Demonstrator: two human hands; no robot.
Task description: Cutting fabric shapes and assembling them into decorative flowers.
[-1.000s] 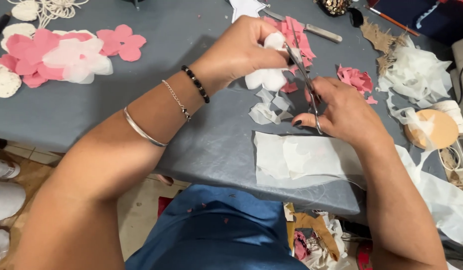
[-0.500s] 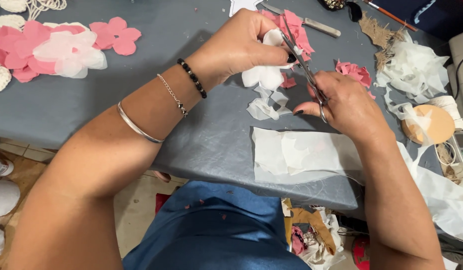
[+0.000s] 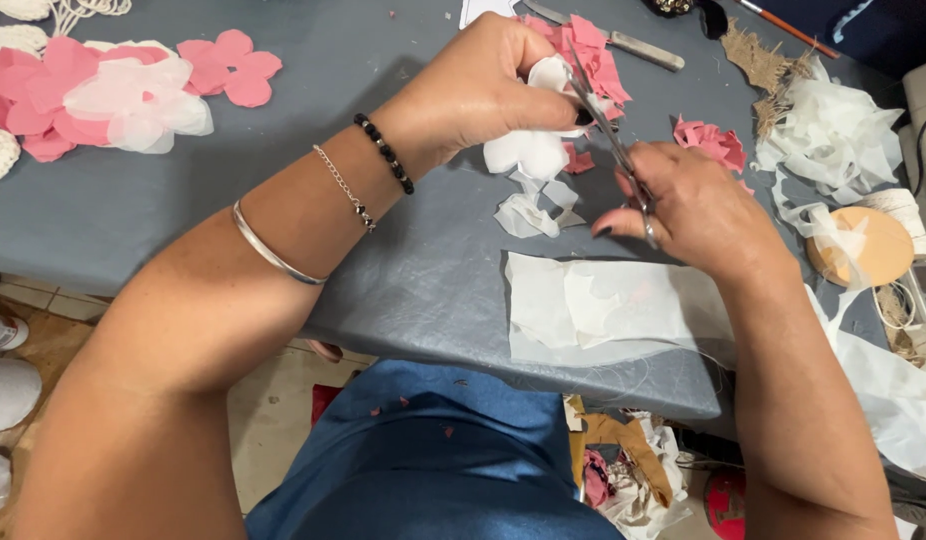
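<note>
My left hand (image 3: 483, 90) pinches a white fabric flower piece (image 3: 531, 150) above the grey table (image 3: 383, 260), with a pink fabric piece (image 3: 593, 55) behind it. My right hand (image 3: 693, 210) grips metal scissors (image 3: 608, 125), their blades pointing up into the white fabric by my left fingers. White offcuts (image 3: 528, 212) lie on the table just below the hands. My left wrist wears a black bead bracelet, a thin chain and a silver bangle.
A flat white fabric sheet (image 3: 613, 310) lies near the table's front edge. Pink and white fabric flowers (image 3: 113, 90) sit at far left. Pink scraps (image 3: 711, 140), crumpled white fabric (image 3: 833, 125), a round wooden disc (image 3: 868, 245), burlap bits (image 3: 758, 60) and a metal tool (image 3: 633, 45) lie to the right and back.
Both hands have stayed together over the table while the scissors work along the white fabric piece; the piece has turned slightly in my left fingers.
</note>
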